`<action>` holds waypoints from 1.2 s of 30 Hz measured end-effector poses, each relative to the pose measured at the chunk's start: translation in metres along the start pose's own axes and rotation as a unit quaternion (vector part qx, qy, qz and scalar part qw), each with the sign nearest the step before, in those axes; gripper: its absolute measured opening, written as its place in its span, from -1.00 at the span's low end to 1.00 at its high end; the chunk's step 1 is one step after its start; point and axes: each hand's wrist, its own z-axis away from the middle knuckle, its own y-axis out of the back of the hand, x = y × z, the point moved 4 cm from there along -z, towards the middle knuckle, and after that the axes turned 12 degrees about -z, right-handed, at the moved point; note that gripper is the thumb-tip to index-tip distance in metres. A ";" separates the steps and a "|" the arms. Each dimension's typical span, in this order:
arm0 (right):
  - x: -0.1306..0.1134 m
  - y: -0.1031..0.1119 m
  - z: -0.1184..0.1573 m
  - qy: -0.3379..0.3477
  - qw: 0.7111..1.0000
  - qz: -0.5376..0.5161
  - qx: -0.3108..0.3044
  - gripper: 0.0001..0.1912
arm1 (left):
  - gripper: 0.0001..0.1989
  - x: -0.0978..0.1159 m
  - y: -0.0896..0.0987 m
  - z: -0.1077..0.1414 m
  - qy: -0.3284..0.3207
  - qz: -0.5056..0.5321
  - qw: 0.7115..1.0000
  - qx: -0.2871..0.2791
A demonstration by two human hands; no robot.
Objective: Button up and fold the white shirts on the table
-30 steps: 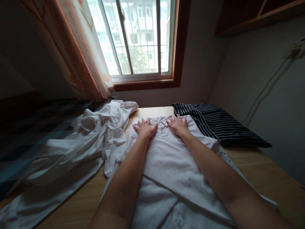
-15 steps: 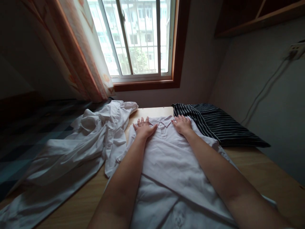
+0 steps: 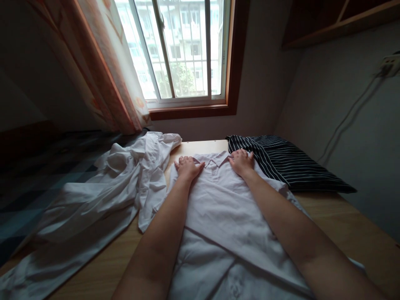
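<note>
A white button-up shirt lies front up on a wooden table, its collar toward the window and some creases across its body. My left hand rests on the shirt's left shoulder, thumb stretched toward the collar and fingers bent over the shoulder edge. On the opposite shoulder lies my right hand, beside the collar's right point, fingers apart and slightly bent. Both hands press on the cloth from above; neither visibly grips it. My forearms cover parts of the shirt's sides.
Left of the shirt lies a crumpled white garment, partly over dark checked bedding. A black-and-white striped cloth sits at the back right of the wooden table. Behind are a window and a curtain.
The fingers of my left hand have bent in from a flatter spread. My right hand has shifted slightly right, away from the collar, showing more of it. The shirt is nearly unchanged.
</note>
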 end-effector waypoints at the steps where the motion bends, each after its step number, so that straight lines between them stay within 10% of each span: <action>1: -0.001 0.000 0.000 0.009 1.000 -0.003 -0.002 -0.62 | -0.32 0.001 0.000 0.000 -0.007 0.003 1.000 0.002; 24: -0.002 0.010 -0.003 -0.008 0.995 -0.032 0.089 -0.49 | -0.58 0.001 0.027 0.003 0.006 0.028 0.994 0.106; 36: -0.004 0.021 -0.004 0.079 0.970 -0.125 0.192 -0.81 | -0.72 0.001 0.027 -0.001 -0.025 0.069 0.988 0.138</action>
